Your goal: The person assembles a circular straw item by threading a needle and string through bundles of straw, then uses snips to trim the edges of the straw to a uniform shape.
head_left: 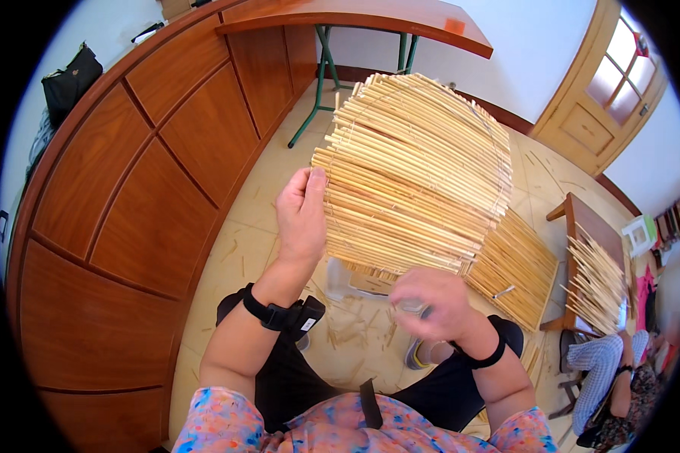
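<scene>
A mat of pale straw-coloured reed sticks, bound side by side with thin thread, is raised in front of me. Its left edge is pinched by my left hand, thumb on the face towards me. Below the lower edge of the mat, my right hand is curled closed and slightly blurred. A small greyish, ring-like bit shows at its fingers, too unclear to name. Behind and to the right lies a second panel of bound sticks, with a small pale object on it.
Cut stick scraps litter the tiled floor. At right, a wooden bench carries loose sticks, and a seated person is nearby. Wooden panelling runs along the left; a table stands at the back.
</scene>
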